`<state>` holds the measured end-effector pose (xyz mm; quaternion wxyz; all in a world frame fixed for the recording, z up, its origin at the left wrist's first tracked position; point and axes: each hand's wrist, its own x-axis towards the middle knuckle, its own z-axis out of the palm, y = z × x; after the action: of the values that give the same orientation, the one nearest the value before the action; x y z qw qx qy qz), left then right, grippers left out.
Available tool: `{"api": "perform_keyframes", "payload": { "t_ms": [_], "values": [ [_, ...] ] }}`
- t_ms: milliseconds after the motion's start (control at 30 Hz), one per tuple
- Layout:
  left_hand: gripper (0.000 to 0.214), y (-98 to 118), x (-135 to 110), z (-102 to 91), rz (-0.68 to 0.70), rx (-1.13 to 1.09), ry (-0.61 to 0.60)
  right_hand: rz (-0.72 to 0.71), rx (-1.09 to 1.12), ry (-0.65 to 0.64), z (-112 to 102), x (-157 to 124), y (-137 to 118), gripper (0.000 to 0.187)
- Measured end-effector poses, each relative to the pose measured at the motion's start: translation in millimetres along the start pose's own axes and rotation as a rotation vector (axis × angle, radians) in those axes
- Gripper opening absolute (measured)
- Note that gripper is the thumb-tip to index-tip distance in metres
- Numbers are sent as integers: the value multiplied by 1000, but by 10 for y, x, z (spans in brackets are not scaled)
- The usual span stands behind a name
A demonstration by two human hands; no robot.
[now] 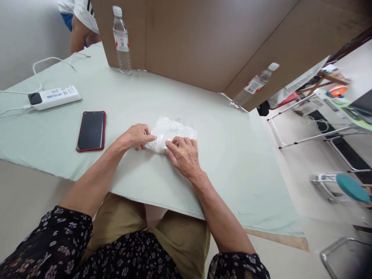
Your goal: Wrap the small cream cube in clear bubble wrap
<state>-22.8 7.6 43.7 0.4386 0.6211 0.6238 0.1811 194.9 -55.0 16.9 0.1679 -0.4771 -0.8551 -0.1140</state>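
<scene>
A sheet of clear bubble wrap [162,130], looking folded into a flat bundle, lies on the pale green tablecloth in front of me. What is inside it, if anything, I cannot make out. My left hand [137,136] pinches its left edge, thumb on top and fingers curled at the side. Over the near right part, my right hand [186,157] presses down with bent fingers, its thumb at the front edge of the wrap.
Left of my hands lies a phone [92,131] in a red case, with a white power strip [56,97] and cables beyond. Two water bottles [122,46] [255,85] stand by the cardboard panels [186,38]. A teal stool [351,188] is on the right; a person [81,23] is behind.
</scene>
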Motion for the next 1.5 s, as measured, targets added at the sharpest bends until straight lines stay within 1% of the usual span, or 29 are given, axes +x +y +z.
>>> {"api": "perform_keyframes", "payload": {
  "t_ms": [133,233,367,467,567,600,633,700,767,800,933,1033,1100,1200,1267,1333,1400,1433,1467,1500],
  "values": [
    [26,-14,0,-17,-38,74,3,3,12,-12,2,-3,3,23],
    [29,-20,4,-13,-64,81,-31,6,22,-19,-1,-4,3,22],
    [40,-19,14,75,-56,-77,-67,3,18,-19,1,-6,6,23],
    [55,-41,41,154,-20,-215,-24,-1,4,-6,4,-6,7,23],
    [66,-64,68,190,-26,-285,18,-5,-2,3,3,-4,6,22],
    [66,-66,73,193,-36,-295,18,-5,-3,2,1,-3,6,22],
    [60,-66,76,195,-43,-296,10,-3,-4,0,-1,-3,5,22],
    [38,-58,75,203,-40,-275,-27,0,-2,-7,-4,-2,3,22],
    [13,-47,70,226,-7,-257,-45,1,2,-13,-8,0,0,21],
    [9,-42,67,244,23,-256,-32,1,4,-17,-9,1,-1,21],
    [11,-8,45,343,139,-326,61,2,3,-28,-18,9,-7,22],
    [10,52,11,414,144,-424,60,17,8,-26,-28,19,-11,24],
    [9,99,-15,447,141,-481,42,14,9,-35,-37,26,-15,18],
    [8,144,-42,456,151,-548,-1,6,26,-41,-54,33,-19,15],
    [7,150,-50,432,144,-596,-64,16,68,-36,-67,34,-17,12],
    [14,136,-53,400,134,-629,-147,24,137,-30,-82,31,-4,10],
    [22,107,-53,389,158,-604,-206,28,215,-15,-96,26,23,10],
    [23,88,-51,399,195,-557,-209,30,253,-2,-102,23,41,10],
    [23,67,-49,421,259,-488,-183,34,289,9,-106,19,62,10],
    [22,43,-46,452,348,-400,-133,39,324,19,-107,16,85,9]
  ]
}}
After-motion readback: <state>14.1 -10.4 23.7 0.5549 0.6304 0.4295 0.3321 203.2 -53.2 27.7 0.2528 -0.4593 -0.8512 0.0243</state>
